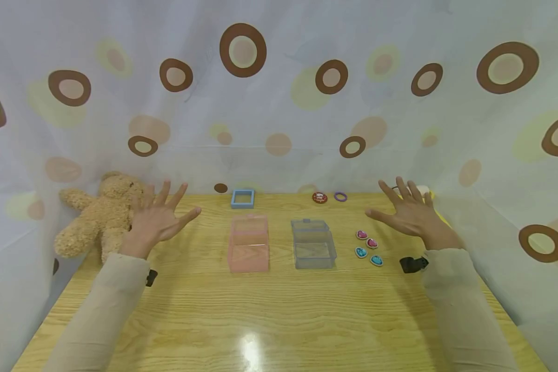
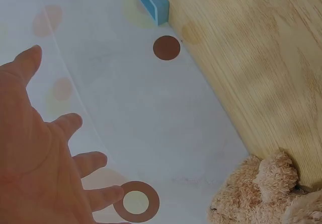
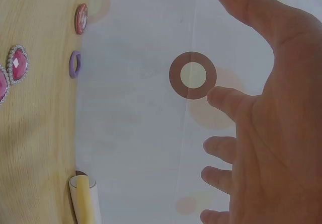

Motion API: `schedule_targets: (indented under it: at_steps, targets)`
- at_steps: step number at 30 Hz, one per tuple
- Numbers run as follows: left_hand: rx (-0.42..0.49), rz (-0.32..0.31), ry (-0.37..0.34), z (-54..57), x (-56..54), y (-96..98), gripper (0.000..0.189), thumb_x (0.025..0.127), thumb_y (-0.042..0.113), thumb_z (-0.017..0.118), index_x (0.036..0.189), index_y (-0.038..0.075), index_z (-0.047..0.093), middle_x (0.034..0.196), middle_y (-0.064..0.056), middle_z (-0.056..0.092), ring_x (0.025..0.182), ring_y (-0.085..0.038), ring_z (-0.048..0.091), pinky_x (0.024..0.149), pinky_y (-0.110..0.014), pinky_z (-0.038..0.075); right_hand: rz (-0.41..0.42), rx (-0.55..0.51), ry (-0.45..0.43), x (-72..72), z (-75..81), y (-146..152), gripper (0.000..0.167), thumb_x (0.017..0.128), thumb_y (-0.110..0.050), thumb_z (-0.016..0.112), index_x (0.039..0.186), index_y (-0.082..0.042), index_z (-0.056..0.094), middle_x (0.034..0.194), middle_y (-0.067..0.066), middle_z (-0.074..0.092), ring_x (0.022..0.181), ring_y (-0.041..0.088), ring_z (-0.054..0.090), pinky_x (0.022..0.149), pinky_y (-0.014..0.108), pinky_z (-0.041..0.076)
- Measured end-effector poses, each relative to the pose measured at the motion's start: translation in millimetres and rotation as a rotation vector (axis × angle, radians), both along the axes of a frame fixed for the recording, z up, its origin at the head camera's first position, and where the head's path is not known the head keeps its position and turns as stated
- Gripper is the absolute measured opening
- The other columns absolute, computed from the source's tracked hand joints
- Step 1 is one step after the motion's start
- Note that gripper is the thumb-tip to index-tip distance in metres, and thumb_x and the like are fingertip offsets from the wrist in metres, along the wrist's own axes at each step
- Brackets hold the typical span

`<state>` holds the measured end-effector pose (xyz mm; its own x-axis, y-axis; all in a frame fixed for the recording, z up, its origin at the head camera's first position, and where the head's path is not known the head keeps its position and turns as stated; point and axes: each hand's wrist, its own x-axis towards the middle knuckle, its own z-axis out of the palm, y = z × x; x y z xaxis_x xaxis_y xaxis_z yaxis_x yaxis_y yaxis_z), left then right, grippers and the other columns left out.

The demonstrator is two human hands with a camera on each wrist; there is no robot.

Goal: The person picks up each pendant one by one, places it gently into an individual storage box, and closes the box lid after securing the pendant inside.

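My left hand (image 1: 154,221) is held up over the left side of the table, fingers spread and holding nothing, overlapping a tan teddy bear (image 1: 103,212) in the head view. On the other side my right hand (image 1: 411,214) is raised the same way, its fingers straight and spread. Left of it lie two pink gems (image 1: 372,243) and two blue gems (image 1: 361,252), each with a sparkling rim. Between the hands stand a clear pink box (image 1: 248,257) and a clear grey box (image 1: 314,254), both with lids up.
Along the back edge sit a blue square frame (image 1: 243,205), a red poker chip (image 1: 320,197) and a purple ring (image 1: 340,197). A white and yellow object (image 3: 84,194) lies near the right hand. A dotted curtain (image 1: 279,103) hangs behind the wooden table (image 1: 279,320).
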<state>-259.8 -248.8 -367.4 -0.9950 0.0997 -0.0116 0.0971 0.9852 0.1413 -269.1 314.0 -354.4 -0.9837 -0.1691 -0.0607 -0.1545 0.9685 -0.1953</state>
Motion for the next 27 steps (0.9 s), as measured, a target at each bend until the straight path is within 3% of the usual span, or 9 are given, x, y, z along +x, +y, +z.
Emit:
schedule_targets:
  at_steps: [9, 13, 20, 27]
  targets:
    - [0.045, -0.027, -0.034, -0.4, -2.0, 2.5, 0.088, 0.095, 0.077, 0.027, 0.162, 0.027, 0.003, 0.168, -0.02, -0.004, 0.15, -0.054, -0.01, 0.116, -0.072, -0.009, 0.047, -0.019, -0.002, 0.1, 1.0, 2, 0.096, 0.094, -0.069, 0.047, 0.162, -0.014, 0.008, 0.163, 0.033, 0.004, 0.149, 0.056, 0.006, 0.114, 0.075, 0.014]
    - [0.054, -0.047, -0.05, 0.3, -2.7, 4.9, 0.088, 0.095, 0.077, 0.028, 0.163, 0.025, 0.007, 0.168, -0.021, 0.001, 0.151, -0.054, -0.002, 0.116, -0.074, -0.002, 0.066, -0.047, 0.006, -0.8, -2.0, 3, 0.094, 0.095, -0.066, 0.05, 0.161, -0.009, 0.015, 0.162, 0.034, 0.014, 0.147, 0.055, 0.015, 0.112, 0.073, 0.024]
    - [0.065, -0.073, -0.055, -0.1, -3.5, 9.4, 0.09, 0.095, 0.078, 0.026, 0.162, 0.021, 0.013, 0.167, -0.022, 0.012, 0.151, -0.05, 0.014, 0.115, -0.073, 0.016, 0.101, -0.114, -0.001, 0.0, -5.4, 5, 0.087, 0.097, -0.056, 0.054, 0.158, -0.004, 0.023, 0.159, 0.032, 0.026, 0.144, 0.055, 0.025, 0.112, 0.071, 0.028]
    - [0.137, -0.106, -0.031, -2.6, -6.1, 14.7, 0.086, 0.097, 0.072, 0.034, 0.161, 0.016, 0.02, 0.164, -0.022, 0.022, 0.149, -0.048, 0.023, 0.114, -0.07, 0.025, 0.11, -0.124, -0.021, 2.3, -6.3, 7, 0.081, 0.099, -0.056, 0.053, 0.157, -0.005, 0.027, 0.153, 0.032, 0.039, 0.13, 0.053, 0.049, 0.103, 0.067, 0.04]
